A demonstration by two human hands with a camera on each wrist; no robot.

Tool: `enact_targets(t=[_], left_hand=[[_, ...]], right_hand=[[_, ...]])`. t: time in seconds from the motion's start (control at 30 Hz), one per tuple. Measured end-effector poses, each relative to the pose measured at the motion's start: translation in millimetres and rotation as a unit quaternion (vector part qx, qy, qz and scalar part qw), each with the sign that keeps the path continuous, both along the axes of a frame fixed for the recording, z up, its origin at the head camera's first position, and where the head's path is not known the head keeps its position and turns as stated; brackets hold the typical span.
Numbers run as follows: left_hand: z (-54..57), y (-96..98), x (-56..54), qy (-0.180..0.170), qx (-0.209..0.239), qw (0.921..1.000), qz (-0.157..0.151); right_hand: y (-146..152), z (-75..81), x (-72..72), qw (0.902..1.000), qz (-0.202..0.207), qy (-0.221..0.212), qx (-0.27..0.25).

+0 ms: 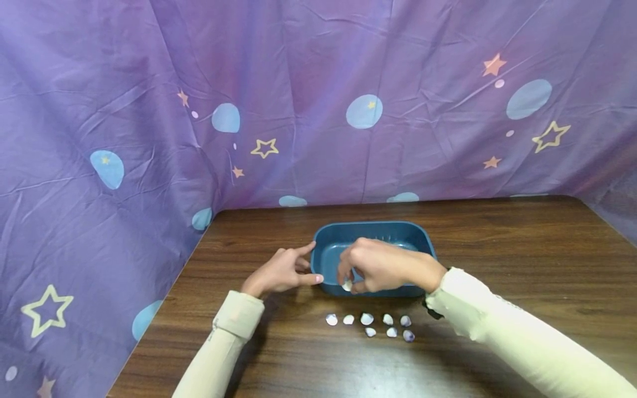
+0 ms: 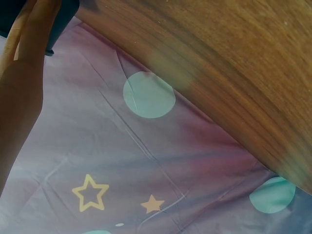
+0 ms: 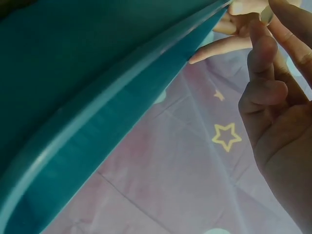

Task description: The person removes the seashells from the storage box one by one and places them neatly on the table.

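My right hand (image 1: 375, 265) pinches a small pale seashell (image 1: 346, 286) between thumb and fingertips, over the front rim of a blue plastic tub (image 1: 370, 225). In the right wrist view the same shell (image 3: 266, 15) shows between the fingertips. My left hand (image 1: 283, 271) touches the tub's left end, index finger and thumb stretched out and spread along it. In the left wrist view only part of that hand (image 2: 24, 83) shows, against the tub's dark wall. Several small white and purplish shells, one of them a white shell (image 1: 366, 319), lie in two rows in front of the tub.
The tub stands on a brown wood-grain table (image 1: 522, 265). Behind and to the left hangs a purple cloth (image 1: 308, 72) with stars and blue spots. My right forearm, in a pale sleeve (image 1: 517, 326), crosses the table right of the shells.
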State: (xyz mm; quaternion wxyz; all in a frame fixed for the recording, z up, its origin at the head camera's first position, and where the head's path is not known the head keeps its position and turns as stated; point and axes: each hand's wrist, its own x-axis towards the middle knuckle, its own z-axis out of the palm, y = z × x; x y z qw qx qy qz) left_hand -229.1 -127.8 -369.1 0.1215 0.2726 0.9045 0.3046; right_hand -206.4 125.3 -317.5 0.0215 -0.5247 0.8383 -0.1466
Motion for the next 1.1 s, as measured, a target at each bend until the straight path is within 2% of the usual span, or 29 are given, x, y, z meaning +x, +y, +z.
enact_targets(t=[0.57, 0.73, 0.9, 1.1], left_hand=[[1.9, 1.6, 1.1, 0.003, -0.007, 0.9999, 0.01], [1.9, 1.8, 1.7, 0.001, -0.008, 0.9999, 0.01], [0.1, 2.4, 0.6, 0.013, -0.018, 0.9997, 0.004], [0.8, 2.5, 0.2, 0.011, -0.017, 0.9997, 0.014]], right_hand=[[5.3, -9.3, 19.1, 0.9992, 0.018, 0.036, -0.002], [3.5, -13.8, 25.3, 0.9994, 0.012, 0.03, 0.011], [1.4, -17.7, 29.9, 0.9995, 0.002, 0.015, 0.026], [-1.6, -26.5, 32.9, 0.999, 0.014, 0.032, 0.029]])
